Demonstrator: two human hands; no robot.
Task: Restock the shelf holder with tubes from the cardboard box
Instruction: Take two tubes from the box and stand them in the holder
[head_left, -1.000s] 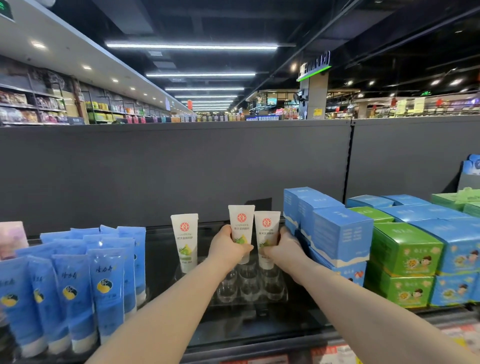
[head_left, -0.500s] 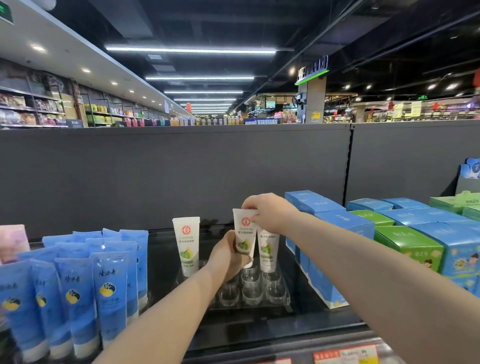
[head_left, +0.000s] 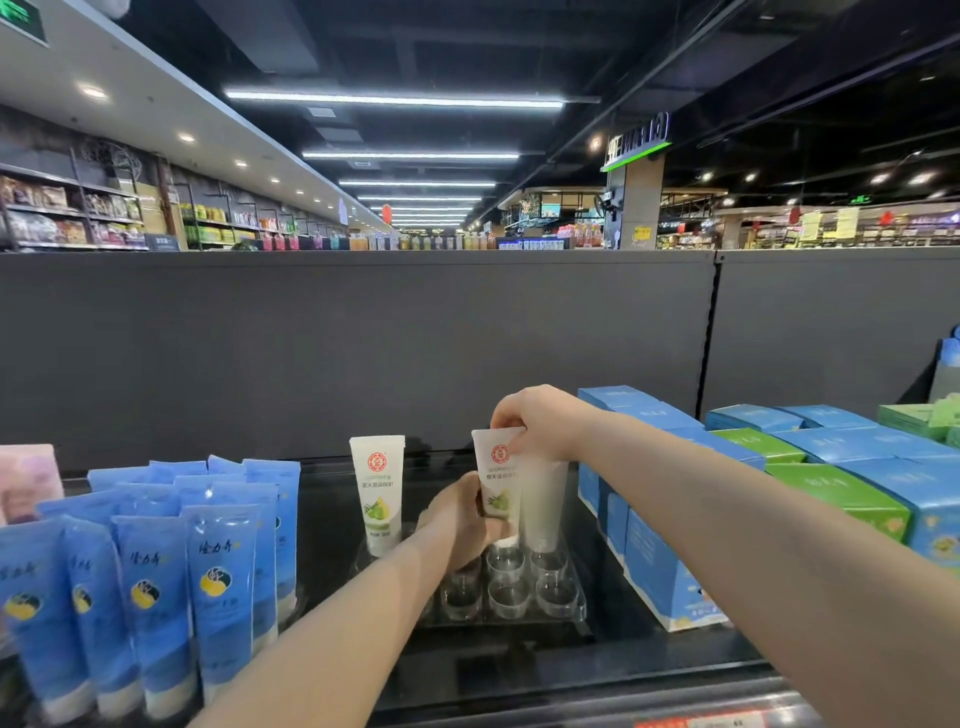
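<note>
That white plastic squeeze tube (head_left: 497, 480) looks light and squishy, so right hand (head_left: 545, 423) pinching its stiff top crimp, left hand (head_left: 457, 525) wrapped low, seems smart.

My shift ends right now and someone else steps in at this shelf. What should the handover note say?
Left hand grips the lower part of the middle tube; right hand pinches its top edge.
Left tube and right tube stand in the back row of the holder; the right one shows its plain back.
Whether the middle tube is seated cannot be seen: the left hand hides its base.
Left to do: seat it, then fill the empty front cups, at least five. The box is out of view.
</note>
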